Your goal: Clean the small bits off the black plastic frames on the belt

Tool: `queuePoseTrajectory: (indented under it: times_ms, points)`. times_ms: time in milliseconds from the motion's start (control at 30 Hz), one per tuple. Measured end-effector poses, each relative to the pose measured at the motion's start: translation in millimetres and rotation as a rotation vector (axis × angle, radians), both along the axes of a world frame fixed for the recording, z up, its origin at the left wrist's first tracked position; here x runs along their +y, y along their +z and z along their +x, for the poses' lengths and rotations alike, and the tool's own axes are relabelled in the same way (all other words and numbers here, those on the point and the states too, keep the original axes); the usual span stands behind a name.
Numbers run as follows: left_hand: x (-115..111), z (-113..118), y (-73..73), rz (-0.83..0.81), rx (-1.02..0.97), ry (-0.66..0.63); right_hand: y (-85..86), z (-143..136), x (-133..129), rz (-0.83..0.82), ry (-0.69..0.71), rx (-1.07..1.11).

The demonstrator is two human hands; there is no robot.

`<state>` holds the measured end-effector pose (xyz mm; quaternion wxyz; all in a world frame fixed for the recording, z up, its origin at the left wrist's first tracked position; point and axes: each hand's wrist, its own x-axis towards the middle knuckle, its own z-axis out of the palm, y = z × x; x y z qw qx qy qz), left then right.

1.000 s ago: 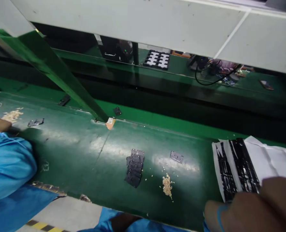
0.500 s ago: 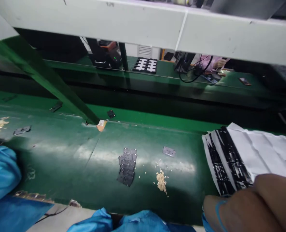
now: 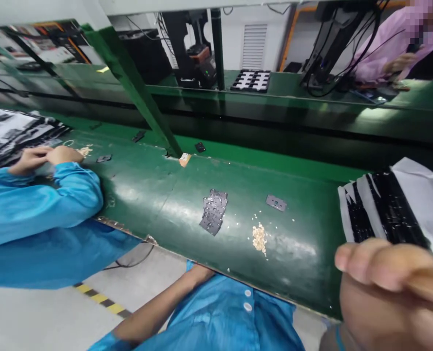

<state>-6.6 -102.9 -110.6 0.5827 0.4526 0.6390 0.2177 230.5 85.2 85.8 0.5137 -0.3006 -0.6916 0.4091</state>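
Close to the camera at the lower right, my right hand (image 3: 387,287) is closed, its fingers curled inward. Anything inside them is hidden. It is in front of a stack of white sheets with black strips (image 3: 369,204). My left forearm reaches toward the table's front edge, with my left hand (image 3: 203,274) mostly hidden under that edge, fingers out of sight. On the green table (image 3: 172,214) lie a pile of overlapping thin dark grey plates (image 3: 214,212), a single grey plate (image 3: 276,203) and a heap of tiny cream-coloured pieces (image 3: 259,238).
At the left, a co-worker in a blue sleeve (image 3: 73,195) has both hands near another sheet stack (image 3: 11,131). A green post (image 3: 139,97) slants down to the table. Beyond it are a black-and-white tray (image 3: 251,80) and a person in pink (image 3: 384,53).
The view has swung up and to the left, showing more of the co-worker and my left forearm. My right hand now appears higher with its curled fingers showing. The plates and cream pieces keep their arrangement.
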Motion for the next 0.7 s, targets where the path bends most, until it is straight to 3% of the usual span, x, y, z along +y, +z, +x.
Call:
queuePoseTrajectory:
  times_ms: [67,100,167,200,233,267,333,367,467,533,600,700]
  points:
    - [-28.7,-11.7,13.2,-0.052,0.101,0.03,-26.1,-1.5,-2.4,-0.148,-0.097,0.095]
    - [-41.3,-20.5,25.4,-0.071,0.121,0.024,-43.7,0.0,-0.8,-0.235,-0.14,0.017]
    - [-51.3,-44.5,57.4,-0.089,0.028,-0.144,-83.7,2.7,10.7,-0.35,-0.164,-0.168]
    - [-45.3,-60.2,75.0,-0.077,-0.075,-0.225,-103.4,1.7,20.5,-0.348,-0.148,-0.245]
    - [-31.4,-78.5,92.0,-0.026,-0.105,-0.225,-121.3,-1.8,32.4,-0.293,-0.133,-0.315]
    - [-9.9,-99.5,107.1,0.049,-0.011,-0.154,-136.6,-7.9,45.5,-0.221,-0.114,-0.384]
    - [49.7,-147.1,127.9,0.149,0.493,0.148,-158.5,-26.3,72.0,-0.058,-0.084,-0.453]
    - [84.0,-171.8,132.6,0.166,0.633,0.265,-165.7,-36.8,84.3,0.012,-0.075,-0.474]
    - [181.6,-236.7,126.2,0.145,0.863,0.48,-179.5,-62.5,113.6,0.116,-0.072,-0.566]
    - [228.0,-266.7,112.1,0.082,0.965,0.578,-185.6,-69.8,125.5,0.091,-0.078,-0.643]
    - [254.1,-286.8,97.1,0.013,1.015,0.607,-188.9,-69.9,130.7,0.05,-0.074,-0.672]
    - [265.4,-306.9,80.8,-0.061,1.046,0.573,-187.7,-65.5,129.2,0.012,-0.047,-0.622]
